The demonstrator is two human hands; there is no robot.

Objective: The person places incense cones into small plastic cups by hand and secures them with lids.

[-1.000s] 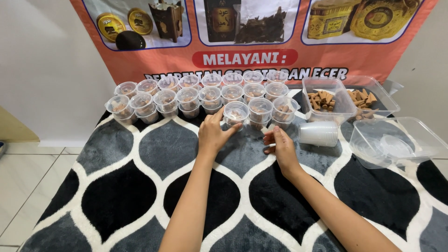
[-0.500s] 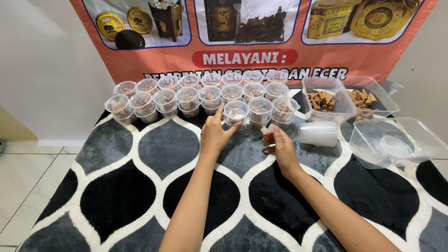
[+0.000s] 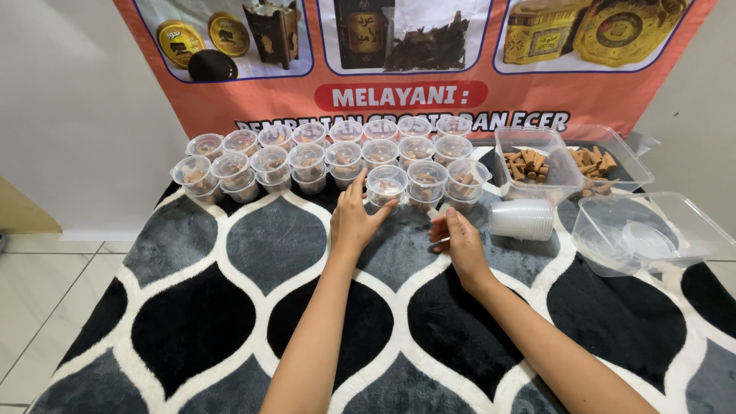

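My left hand [image 3: 354, 219] rests on the black and white rug [image 3: 192, 307], its fingers curled against a small clear lidded cup [image 3: 386, 184] that holds brown pieces. That cup stands at the front of several like cups [image 3: 307, 157] set in rows along the rug's far edge. My right hand [image 3: 458, 241] lies on the rug just right of it, fingers loosely bent, with something thin and pale under the fingertips; I cannot tell what it is. A stack of empty clear cups [image 3: 521, 219] lies on its side right of that hand.
Two clear tubs [image 3: 537, 157] with brown cone-shaped pieces stand at the back right. A larger clear tub [image 3: 652, 234] with lids in it sits at the right. An orange banner [image 3: 399, 61] hangs on the wall behind. Tiled floor [image 3: 46, 284] lies to the left.
My left hand has stayed against the front cup with only a slight shift of the fingers. My right hand has barely moved.
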